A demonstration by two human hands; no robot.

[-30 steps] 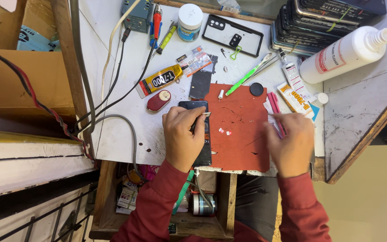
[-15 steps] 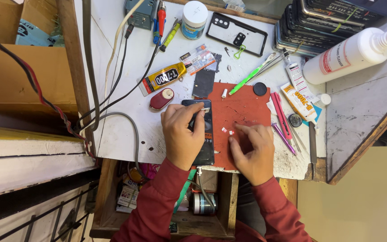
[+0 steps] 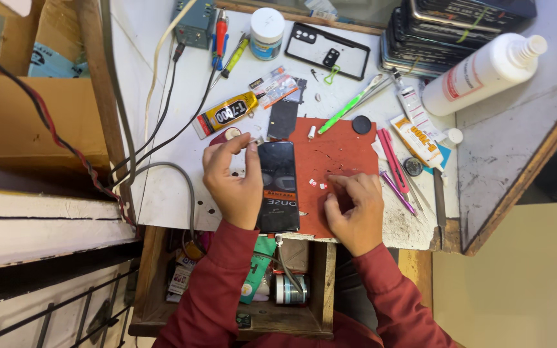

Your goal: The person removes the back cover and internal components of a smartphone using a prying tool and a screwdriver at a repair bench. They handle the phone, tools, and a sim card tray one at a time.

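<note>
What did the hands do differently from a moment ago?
The right hand left the pink tools at the mat's right edge and came left onto the red mat, fingertips near two tiny white bits. The left hand kept holding the phone.

On the red mat (image 3: 343, 151), the left hand (image 3: 233, 183) steadies a dark smartphone (image 3: 277, 187) at the mat's left edge; the right hand (image 3: 356, 209) rests fingertips on the mat beside it.

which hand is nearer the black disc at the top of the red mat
Right. The right hand lies on the red mat just below the black disc; the left hand holds the phone, farther left.
</note>
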